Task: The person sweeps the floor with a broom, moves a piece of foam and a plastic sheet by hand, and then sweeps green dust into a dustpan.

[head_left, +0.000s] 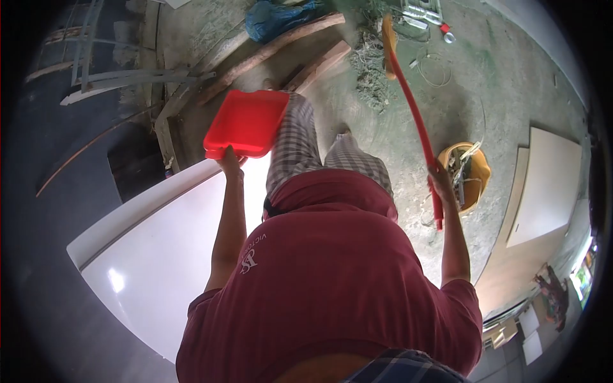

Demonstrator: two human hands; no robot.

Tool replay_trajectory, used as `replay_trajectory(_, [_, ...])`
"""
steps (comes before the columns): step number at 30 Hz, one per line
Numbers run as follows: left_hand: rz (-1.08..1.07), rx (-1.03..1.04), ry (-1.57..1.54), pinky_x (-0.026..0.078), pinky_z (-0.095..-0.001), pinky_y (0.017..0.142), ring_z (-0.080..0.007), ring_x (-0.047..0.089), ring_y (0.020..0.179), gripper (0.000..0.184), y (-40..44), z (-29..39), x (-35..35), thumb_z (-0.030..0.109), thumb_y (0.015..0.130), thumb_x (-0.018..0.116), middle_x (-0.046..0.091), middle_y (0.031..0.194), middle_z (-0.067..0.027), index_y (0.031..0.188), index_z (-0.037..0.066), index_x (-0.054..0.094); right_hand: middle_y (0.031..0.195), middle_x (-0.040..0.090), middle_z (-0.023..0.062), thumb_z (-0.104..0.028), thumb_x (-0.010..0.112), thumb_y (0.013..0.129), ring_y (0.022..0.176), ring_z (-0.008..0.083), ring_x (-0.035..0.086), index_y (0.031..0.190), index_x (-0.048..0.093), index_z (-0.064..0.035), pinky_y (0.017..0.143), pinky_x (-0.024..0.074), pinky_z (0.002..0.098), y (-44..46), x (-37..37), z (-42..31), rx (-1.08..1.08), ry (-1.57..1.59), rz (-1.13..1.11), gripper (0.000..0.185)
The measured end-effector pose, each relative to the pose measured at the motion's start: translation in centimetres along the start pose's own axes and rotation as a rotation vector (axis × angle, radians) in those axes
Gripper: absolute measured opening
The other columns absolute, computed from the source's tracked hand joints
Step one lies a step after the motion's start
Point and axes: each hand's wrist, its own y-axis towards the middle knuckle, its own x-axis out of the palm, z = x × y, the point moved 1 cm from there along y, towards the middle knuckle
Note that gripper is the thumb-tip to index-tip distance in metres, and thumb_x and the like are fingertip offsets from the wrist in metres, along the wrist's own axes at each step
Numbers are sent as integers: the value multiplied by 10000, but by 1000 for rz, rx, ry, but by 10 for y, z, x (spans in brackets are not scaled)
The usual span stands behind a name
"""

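Note:
A red dustpan (248, 122) is in my left hand (231, 161), which is closed on its near edge, at the upper left. My right hand (440, 182) is wrapped round the red handle of a broom (414, 105). The broom's yellowish head (388, 48) points away from me, beside a pile of grey debris (371, 73) on the concrete floor. Just right of my right hand stands a yellow bucket (480, 171) with scraps in it.
Wooden pieces (278, 51) and a blue plastic bag (271, 20) lie at the top. A white panel (159, 262) is at the left. Pale boards (546, 185) lie at the right. A thin cable (435, 83) is on the floor.

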Motion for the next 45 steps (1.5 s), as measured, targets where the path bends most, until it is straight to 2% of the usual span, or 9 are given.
replay_trajectory(8, [103, 62, -141, 547, -361, 574, -225, 582, 689, 315, -27, 69, -32, 182, 795, 563, 531, 878, -98, 1056, 106, 403, 593, 483, 26, -298, 543, 826, 411, 94, 442, 1032, 439, -157, 361, 388, 233, -37, 31, -21, 605, 501, -429, 270])
replay_trajectory(16, [128, 28, -135, 542, -377, 604, -241, 583, 689, 309, 22, 82, -58, 210, 801, 559, 537, 830, -87, 1047, 93, 413, 534, 437, 18, -267, 519, 823, 397, 116, 429, 796, 434, -97, 340, 374, 258, 71, 66, -103, 548, 43, -498, 192])
replay_trajectory(22, [149, -124, -49, 530, -362, 637, -206, 570, 763, 362, 59, 85, -73, 182, 833, 508, 522, 1001, -84, 1158, 131, 357, 513, 420, 21, -259, 503, 835, 369, 130, 418, 827, 448, -98, 325, 365, 279, 117, 71, -155, 516, -37, -310, 171])
replay_trajectory(25, [184, -175, -85, 515, -446, 686, -301, 574, 846, 410, 85, 73, -85, 226, 793, 553, 526, 984, -100, 1148, 134, 369, 494, 414, 11, -262, 488, 847, 349, 125, 412, 851, 460, -100, 315, 356, 272, 112, 79, -182, 441, -43, -276, 164])
replay_trajectory(29, [149, -159, -115, 513, -423, 654, -266, 563, 781, 369, 129, 69, -112, 219, 787, 560, 510, 948, -89, 1100, 154, 375, 532, 440, 11, -360, 534, 829, 340, 102, 414, 967, 464, -123, 282, 326, 235, 49, 108, -237, 416, -169, -343, 283])
replay_trajectory(33, [212, -199, -98, 515, -412, 619, -206, 538, 705, 322, 170, 90, -131, 190, 764, 527, 506, 854, -56, 1058, 167, 396, 538, 448, 7, -360, 536, 830, 353, 92, 416, 1065, 461, -167, 294, 337, 227, -23, 166, -288, 449, -145, -286, 313])
replay_trajectory(34, [138, -203, -124, 524, -372, 571, -193, 557, 733, 519, 186, 88, -140, 170, 770, 523, 498, 1022, -80, 1210, 200, 249, 541, 450, 4, -358, 539, 830, 358, 90, 413, 1079, 458, -177, 303, 338, 221, -36, 182, -298, 445, -99, -285, 318])
replay_trajectory(36, [124, -204, -140, 526, -375, 560, -198, 556, 742, 528, 212, 86, -147, 160, 762, 520, 493, 1022, -82, 1214, 199, 249, 550, 452, -2, -357, 553, 825, 372, 81, 399, 1095, 451, -206, 333, 339, 201, -51, 215, -321, 478, -7, -274, 326])
replay_trajectory(45, [238, -73, -177, 520, -321, 514, -159, 543, 728, 440, 252, 103, -165, 171, 781, 546, 504, 941, -91, 1154, 87, 328, 605, 496, -2, -424, 567, 800, 398, 48, 405, 1050, 459, -200, 346, 335, 182, -8, 387, -366, 561, 104, -456, 352])
